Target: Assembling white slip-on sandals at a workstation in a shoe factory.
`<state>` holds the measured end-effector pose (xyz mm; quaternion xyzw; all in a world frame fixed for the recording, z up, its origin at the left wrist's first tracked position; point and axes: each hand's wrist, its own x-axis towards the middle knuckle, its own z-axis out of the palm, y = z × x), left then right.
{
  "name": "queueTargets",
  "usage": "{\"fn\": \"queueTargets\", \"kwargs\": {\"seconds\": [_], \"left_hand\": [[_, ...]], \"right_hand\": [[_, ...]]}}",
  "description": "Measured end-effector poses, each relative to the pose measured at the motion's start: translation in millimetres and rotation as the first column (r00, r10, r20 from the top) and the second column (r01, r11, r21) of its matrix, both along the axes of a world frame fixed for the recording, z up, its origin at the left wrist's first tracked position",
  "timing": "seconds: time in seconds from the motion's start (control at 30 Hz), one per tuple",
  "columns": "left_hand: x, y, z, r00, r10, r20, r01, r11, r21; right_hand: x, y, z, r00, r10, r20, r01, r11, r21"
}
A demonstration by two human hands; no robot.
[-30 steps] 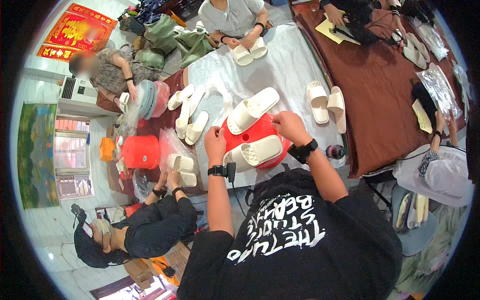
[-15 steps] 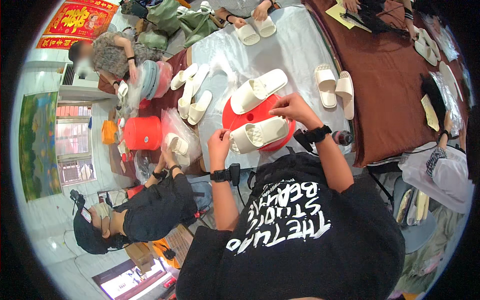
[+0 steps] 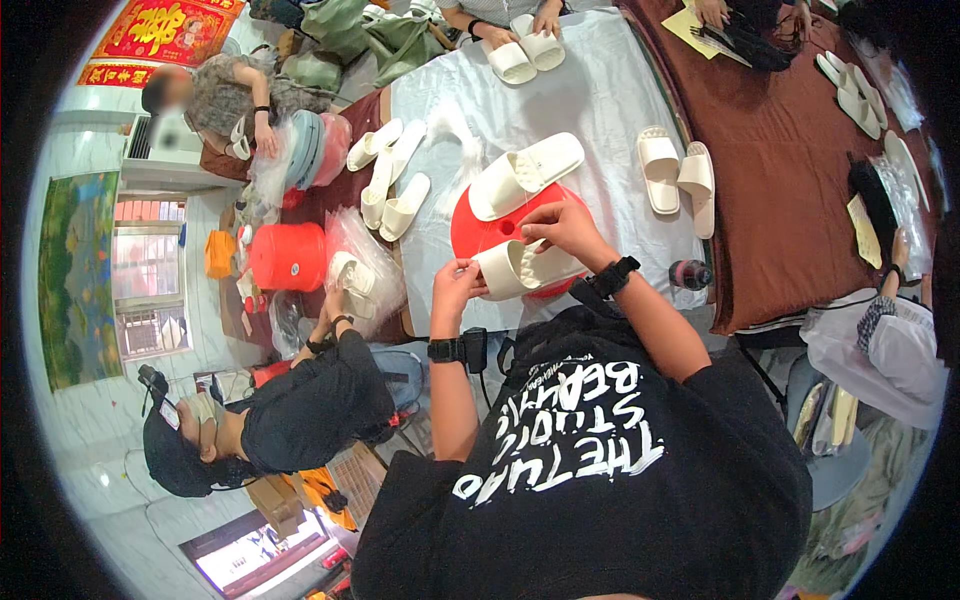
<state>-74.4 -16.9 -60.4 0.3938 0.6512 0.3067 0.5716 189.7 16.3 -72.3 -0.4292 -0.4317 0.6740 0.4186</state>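
Note:
Two cream slippers rest on a round red stool top (image 3: 468, 232). The far slipper (image 3: 497, 190) lies tilted, its heel toward the upper right. In front of it, the near slipper (image 3: 500, 272) lies under my hands. My left hand (image 3: 455, 292) is closed in a pinch at the toe edge of the near slipper. Above that slipper's strap and footbed, my right hand (image 3: 572, 232) is pinched too and covers part of it. Whatever lies between the fingertips of either hand is too small to make out.
Loose slippers (image 3: 402, 207) lie left on the covered table (image 3: 600, 90), and another pair (image 3: 658, 170) lies right. A dark bottle (image 3: 688, 274) stands near the table edge. Co-workers sit around; one person's hands (image 3: 540, 22) hold slippers at the far side. A red stool (image 3: 288, 256) is at left.
My right hand has come down and left, from above the near slipper's heel to over its strap. My left hand has shifted slightly right along the toe. The far person's slippers moved right.

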Motion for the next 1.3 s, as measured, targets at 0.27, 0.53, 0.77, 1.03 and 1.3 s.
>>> {"fn": "queueTargets", "kwargs": {"seconds": [0.27,0.53,0.77,1.03,1.3], "left_hand": [[14.1,-6.9,0.6,0.986,0.060,0.157,-0.057,0.998,-0.025],[5.4,-8.5,2.5,0.998,-0.041,0.056,0.034,0.993,0.117],[-1.0,-8.2,2.6,0.999,-0.025,0.024,0.022,0.991,0.129],[1.2,-2.3,15.6,0.995,0.035,0.097,-0.045,0.994,0.096],[5.4,-7.9,22.6,0.977,0.042,0.210,-0.057,0.996,0.068]], "right_hand": [[-12.6,-10.4,-8.4,0.979,0.079,-0.188,-0.106,0.985,-0.138],[-16.3,-10.2,-13.6,0.999,0.013,-0.038,-0.015,0.999,-0.052],[-11.9,-14.0,7.9,0.942,-0.087,0.324,0.065,0.995,0.079],[-37.6,-20.8,50.0,0.737,-0.433,0.519,-0.125,0.667,0.734],[-63.5,-27.1,24.7,0.779,-0.240,0.579,-0.268,0.707,0.655]]}}
